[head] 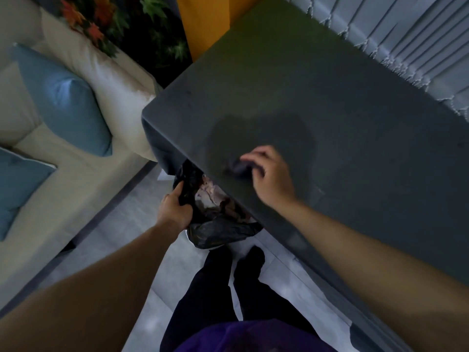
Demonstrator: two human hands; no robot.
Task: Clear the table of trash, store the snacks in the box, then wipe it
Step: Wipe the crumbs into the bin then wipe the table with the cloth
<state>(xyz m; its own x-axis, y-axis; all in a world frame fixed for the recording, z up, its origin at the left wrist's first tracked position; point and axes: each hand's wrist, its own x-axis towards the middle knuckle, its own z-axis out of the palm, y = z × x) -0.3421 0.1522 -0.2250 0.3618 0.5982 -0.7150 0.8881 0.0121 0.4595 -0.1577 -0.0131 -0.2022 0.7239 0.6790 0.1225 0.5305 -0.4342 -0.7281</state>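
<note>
Near, 6 o'clock: person's dark trousers and socks on the grey floor, both forearms reaching out. Left hand [175,212] at centre grips the rim of a black trash bag [220,231], holding it just under the worktop [355,153] edge; pale crumpled trash [209,195] shows inside. Right hand [272,174], toward 1 o'clock of the bag, fingers curled over a dark wad [238,167] pressed on the worktop near its edge; blurred, cloth or scrap, cannot tell. Darker damp-looking patch [256,130] spreads beyond the wad. No snacks or box in view. Looks like wiping or sweeping toward the bag.

Risks: bag mouth sits partly under the edge, so anything swept off could miss and land on the floor; one-hand grip on a thin rim may slip and the bag sag shut.

Far: cream sofa [83,171] with blue cushion [63,102] at 9–10 o'clock, blinds [418,39] at 2 o'clock
</note>
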